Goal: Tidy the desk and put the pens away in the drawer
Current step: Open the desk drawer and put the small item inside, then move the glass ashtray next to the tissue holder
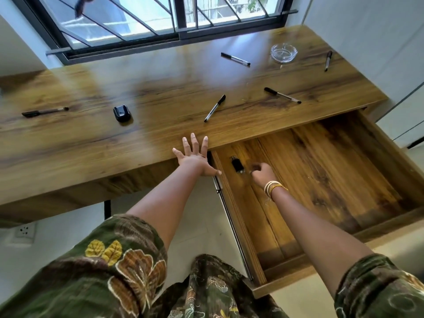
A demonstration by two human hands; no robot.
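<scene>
Several black-capped pens lie scattered on the wooden desk [96,138]: one at the far left [44,111], one near the front middle [214,108], one right of it [282,95], one at the back [235,59] and one at the far right [328,60]. The drawer [321,180] under the desk's right half is pulled wide open. My left hand [197,157] rests flat with fingers spread on the desk's front edge. My right hand [262,173] hovers inside the drawer, fingers curled and blurred, beside a small black object [237,165]. Whether it holds anything is unclear.
A small black case [122,113] sits on the desk left of the middle. A glass ashtray [283,52] stands at the back right. A barred window [160,19] runs behind the desk. A wall socket [24,230] is low at the left.
</scene>
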